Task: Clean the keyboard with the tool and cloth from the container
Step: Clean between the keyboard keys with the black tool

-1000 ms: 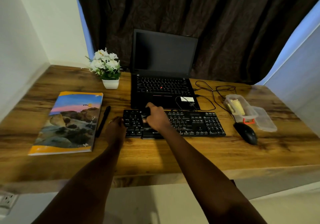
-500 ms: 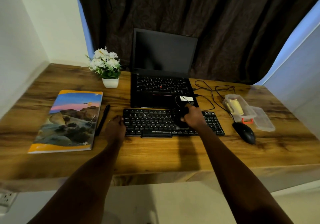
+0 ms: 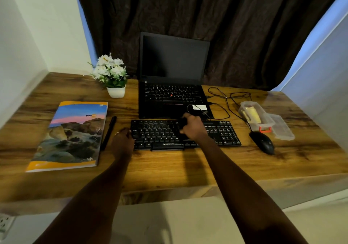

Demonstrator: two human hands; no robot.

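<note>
Centrally keyboard [image 3: 156, 134] on wood desk [image 3: 169, 168] — dark curtain [image 3: 244, 27] behind.

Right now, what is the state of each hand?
Left hand: holds the keyboard edge.
Right hand: grips a dark tool on the keys.

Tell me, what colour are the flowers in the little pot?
The flowers are white; head view.

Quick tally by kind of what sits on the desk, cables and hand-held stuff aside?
Electronics: 3, laptop, keyboard, mouse
Stationery: 2, book, pen
Plants: 1, flower pot
Containers: 1, plastic container plus lid
Total: 7
</note>
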